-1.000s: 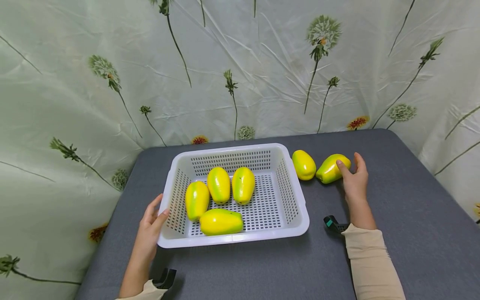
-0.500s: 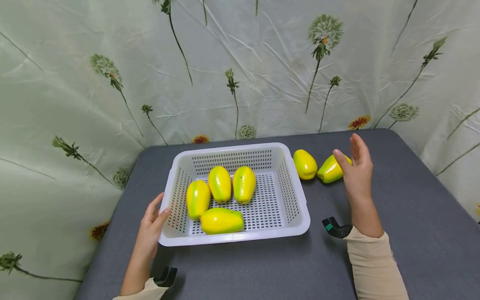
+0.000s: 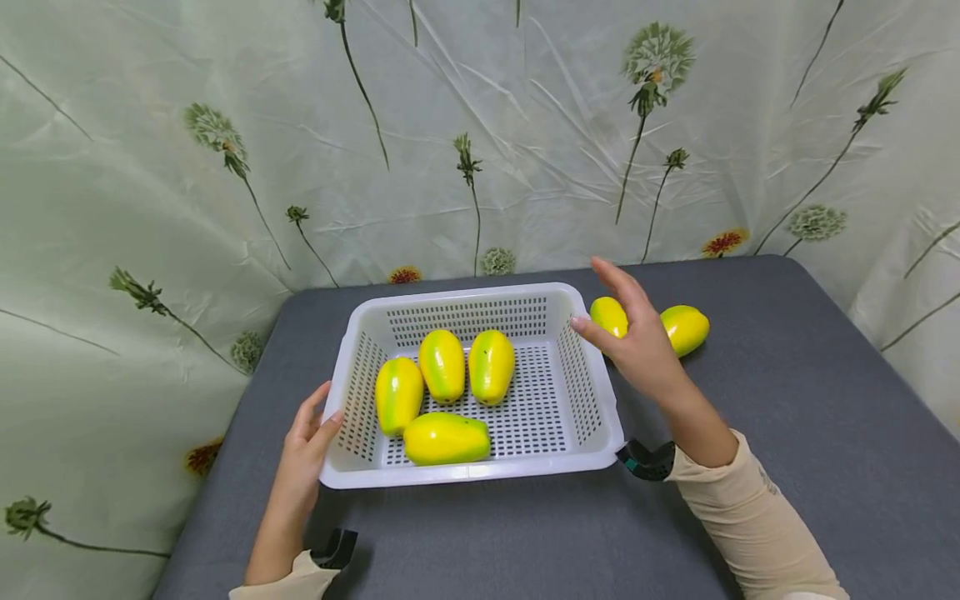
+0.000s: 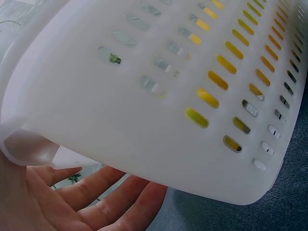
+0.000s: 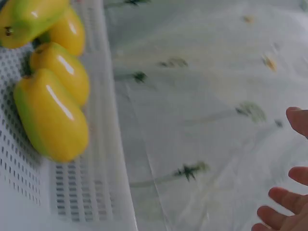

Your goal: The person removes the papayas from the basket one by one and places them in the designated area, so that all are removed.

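Observation:
A white perforated plastic basket (image 3: 468, 473) stands on the table with several yellow-green papayas (image 3: 492, 367) inside. At its left side my left hand (image 3: 303, 446) grips the rim, thumb on top and fingers along the outer wall; the left wrist view shows those fingers (image 4: 120, 202) against the wall's edge. My right hand (image 3: 637, 342) is raised by the basket's right rim, fingers spread and holding nothing. Behind that hand, two more papayas lie on the table: one partly hidden papaya (image 3: 609, 316) beside the basket and another papaya (image 3: 686, 330) farther right.
A dark grey cloth covers the table (image 3: 480, 542). Behind it hangs a pale curtain (image 3: 540, 167) printed with dandelions. Black camera mounts sit at both wrists, the right mount (image 3: 647, 461) close to the basket's front right corner.
My right hand has left the far-right papaya, risen, and swung left toward the basket's right rim with nothing in it. My left hand stays at the basket's left rim.

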Tool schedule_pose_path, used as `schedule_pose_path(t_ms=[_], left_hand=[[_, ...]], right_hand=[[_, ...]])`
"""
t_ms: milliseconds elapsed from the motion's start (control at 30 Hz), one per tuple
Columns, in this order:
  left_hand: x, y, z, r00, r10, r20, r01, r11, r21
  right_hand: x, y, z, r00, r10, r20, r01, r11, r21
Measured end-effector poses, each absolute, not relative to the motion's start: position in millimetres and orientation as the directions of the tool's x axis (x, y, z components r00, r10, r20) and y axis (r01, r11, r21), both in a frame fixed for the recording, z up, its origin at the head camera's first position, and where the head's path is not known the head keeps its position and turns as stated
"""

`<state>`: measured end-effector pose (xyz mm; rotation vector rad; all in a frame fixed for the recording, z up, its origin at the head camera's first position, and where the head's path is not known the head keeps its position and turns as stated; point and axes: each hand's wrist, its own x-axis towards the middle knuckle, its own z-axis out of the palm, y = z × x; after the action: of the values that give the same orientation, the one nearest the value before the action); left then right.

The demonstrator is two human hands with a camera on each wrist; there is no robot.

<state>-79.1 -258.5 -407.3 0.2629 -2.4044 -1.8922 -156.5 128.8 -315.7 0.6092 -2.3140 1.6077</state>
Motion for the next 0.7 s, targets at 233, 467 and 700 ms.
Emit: schedule_pose_path(t_ms=[233,467,700], left_hand=[[-78.6,-258.8,-407.6,-0.983,-0.181,-0.044,-0.086,0.232,0.969],[-79.0,-259.6,-408.0,-0.982,-0.182,-0.045,-0.089,0.240,0.967],[-79.2,-259.4,-408.3,-0.984,-0.175,-0.043,-0.084,0.231,0.969]], right_hand=[[-170.3,98.6,-316.1,-0.804,-0.462,0.374,-0.561,0.385,-0.733],[-185.9,65.3,-323.8,-0.690,-0.703,0.175,-0.552,0.354,-0.755],[-195.6,39.0,-337.6,-0.540,-0.841,0.006,-0.501,0.317,-0.805]])
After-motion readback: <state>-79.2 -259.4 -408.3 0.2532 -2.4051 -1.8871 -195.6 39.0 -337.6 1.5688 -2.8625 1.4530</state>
